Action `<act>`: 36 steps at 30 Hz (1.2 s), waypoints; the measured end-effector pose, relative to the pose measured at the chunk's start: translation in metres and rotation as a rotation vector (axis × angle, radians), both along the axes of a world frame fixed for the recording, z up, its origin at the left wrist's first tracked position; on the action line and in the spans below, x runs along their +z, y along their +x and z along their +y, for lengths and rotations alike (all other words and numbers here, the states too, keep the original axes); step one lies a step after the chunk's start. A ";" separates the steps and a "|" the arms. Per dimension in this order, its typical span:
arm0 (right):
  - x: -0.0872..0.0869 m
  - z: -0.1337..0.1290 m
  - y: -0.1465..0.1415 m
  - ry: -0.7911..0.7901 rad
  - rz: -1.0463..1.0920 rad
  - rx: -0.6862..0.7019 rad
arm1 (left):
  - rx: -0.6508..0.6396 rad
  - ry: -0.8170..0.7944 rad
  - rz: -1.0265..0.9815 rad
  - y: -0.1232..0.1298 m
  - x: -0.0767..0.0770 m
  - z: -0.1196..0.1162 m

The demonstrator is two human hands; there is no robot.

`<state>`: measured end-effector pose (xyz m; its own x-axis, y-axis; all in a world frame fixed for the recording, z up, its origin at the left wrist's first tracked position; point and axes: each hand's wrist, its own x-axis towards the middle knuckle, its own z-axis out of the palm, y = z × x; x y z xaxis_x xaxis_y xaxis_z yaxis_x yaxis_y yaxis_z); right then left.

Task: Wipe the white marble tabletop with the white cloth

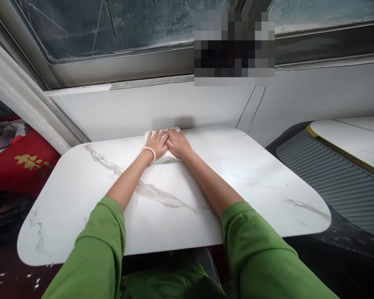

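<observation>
Flat-laid left hand (157,144) and right hand (179,144) press on a white cloth (167,158) at the far edge of the table (255,178).

We find a white wall (143,110) behind the table's long far edge. The marbled top, round-cornered, extends well to either side of the hands and back toward its near edge, crossed by green sleeves (101,228). Beyond its right end stands a grey ribbed panel (333,178); beyond its left end, a red bag (18,162). The cloth reaches the far edge; we cannot tell whether it touches the wall. We record fingers extended and slightly spread, palms down, hands touching at the inner sides. A pale pink coiled band (154,154) rings the left wrist.
</observation>
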<state>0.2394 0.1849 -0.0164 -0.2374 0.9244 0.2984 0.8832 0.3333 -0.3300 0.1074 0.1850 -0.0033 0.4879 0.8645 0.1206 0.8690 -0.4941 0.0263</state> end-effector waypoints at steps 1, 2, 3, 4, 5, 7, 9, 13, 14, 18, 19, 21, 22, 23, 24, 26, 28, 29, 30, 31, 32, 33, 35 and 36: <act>0.000 -0.008 0.000 -0.011 -0.010 0.001 | -0.001 0.002 0.000 0.000 0.000 -0.007; 0.001 -0.017 -0.001 -0.017 -0.025 0.001 | -0.005 0.002 0.003 -0.001 0.000 -0.016; 0.001 -0.028 -0.001 -0.019 -0.045 0.000 | -0.011 0.002 0.008 -0.001 0.000 -0.027; 0.000 -0.041 -0.001 -0.017 -0.069 -0.003 | -0.020 0.002 0.013 -0.002 0.000 -0.040; 0.000 -0.056 -0.002 -0.011 -0.096 -0.007 | -0.031 0.003 0.018 -0.003 0.000 -0.054; -0.001 -0.091 -0.002 0.012 -0.145 0.000 | -0.057 0.015 0.019 -0.007 0.000 -0.089; 0.000 -0.130 -0.002 0.053 -0.168 0.042 | -0.088 0.027 0.008 -0.013 0.001 -0.128; 0.006 -0.203 -0.003 0.098 -0.174 0.187 | -0.204 0.019 -0.029 -0.032 0.004 -0.204; 0.008 -0.217 -0.004 0.098 -0.164 0.218 | -0.224 0.009 -0.040 -0.037 0.006 -0.219; 0.010 -0.248 -0.013 0.094 -0.101 0.289 | -0.198 -0.062 -0.092 -0.053 0.015 -0.257; 0.009 -0.250 -0.015 0.091 -0.093 0.301 | -0.180 -0.089 -0.104 -0.057 0.018 -0.261; 0.009 -0.249 -0.020 0.078 -0.096 0.326 | -0.150 -0.142 -0.126 -0.061 0.021 -0.262; 0.010 -0.245 -0.022 0.071 -0.103 0.341 | -0.134 -0.159 -0.134 -0.063 0.021 -0.260; 0.011 -0.241 -0.024 0.065 -0.110 0.354 | -0.117 -0.165 -0.140 -0.064 0.021 -0.256; 0.012 -0.234 -0.027 0.061 -0.117 0.364 | -0.099 -0.160 -0.142 -0.065 0.020 -0.251; 0.015 -0.217 -0.033 0.056 -0.133 0.367 | -0.060 -0.119 -0.132 -0.066 0.015 -0.236; 0.018 -0.195 -0.041 0.053 -0.163 0.361 | 0.006 -0.062 -0.107 -0.065 0.010 -0.215; 0.018 -0.182 -0.046 0.047 -0.181 0.354 | 0.050 -0.037 -0.088 -0.064 0.008 -0.203; 0.019 -0.168 -0.050 0.036 -0.196 0.342 | 0.099 -0.018 -0.068 -0.063 0.006 -0.190; 0.018 -0.153 -0.055 0.020 -0.202 0.323 | 0.145 -0.007 -0.048 -0.062 0.005 -0.176; 0.017 -0.138 -0.058 0.002 -0.194 0.301 | 0.180 -0.001 -0.030 -0.062 0.004 -0.161; 0.016 -0.122 -0.062 -0.015 -0.171 0.280 | 0.198 0.000 -0.014 -0.063 0.004 -0.146; 0.012 -0.091 -0.068 -0.033 -0.092 0.256 | 0.200 0.003 0.009 -0.066 0.005 -0.116; 0.010 -0.076 -0.070 -0.027 -0.049 0.255 | 0.192 0.006 0.015 -0.068 0.005 -0.101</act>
